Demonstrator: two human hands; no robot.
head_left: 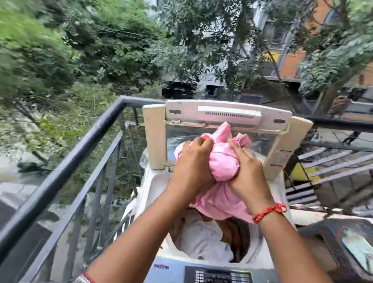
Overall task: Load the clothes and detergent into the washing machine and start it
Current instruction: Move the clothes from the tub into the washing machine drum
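Observation:
A white top-loading washing machine stands on a balcony with its lid raised upright at the back. White and brown clothes lie in its drum. My left hand and my right hand both clutch a bunched pink garment above the drum opening, the cloth's lower part hanging toward the drum. A dark control panel with several buttons sits at the machine's near edge. No detergent is in view.
A dark metal balcony railing runs along the left and behind the machine, with trees and a street far below. On the right a patterned cloth lies on a surface, beside metal stair rails.

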